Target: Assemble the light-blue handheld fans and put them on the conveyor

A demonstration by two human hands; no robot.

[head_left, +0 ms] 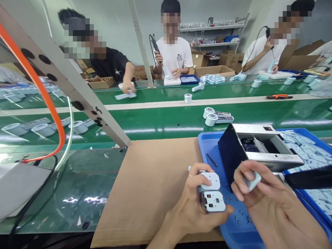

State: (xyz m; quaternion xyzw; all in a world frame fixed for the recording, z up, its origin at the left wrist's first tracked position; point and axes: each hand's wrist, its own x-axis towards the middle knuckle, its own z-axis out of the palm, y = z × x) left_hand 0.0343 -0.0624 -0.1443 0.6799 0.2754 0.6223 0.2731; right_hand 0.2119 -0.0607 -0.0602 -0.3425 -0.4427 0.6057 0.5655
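My left hand (190, 204) is closed around two pale blue plastic housings, held side by side above the cardboard. The far one (214, 180) shows a rounded, flat end with small holes, under my fingertip. The near one (214, 201) has square openings in its end and a dark, shiny side. Pinched between the fingers of my right hand (267, 188) is a small pale blue plastic piece (253, 181), partly covered by those fingers. A short gap separates the two hands.
A metal box-shaped machine (264, 157) stands on a blue tray (207, 138) with loose screws (237, 218). Another tray (302, 133) holds many pale blue parts. Round-headed units (211, 119) lie on the green conveyor (155, 126). A slanted metal post (85, 100) rises left; co-workers sit opposite.
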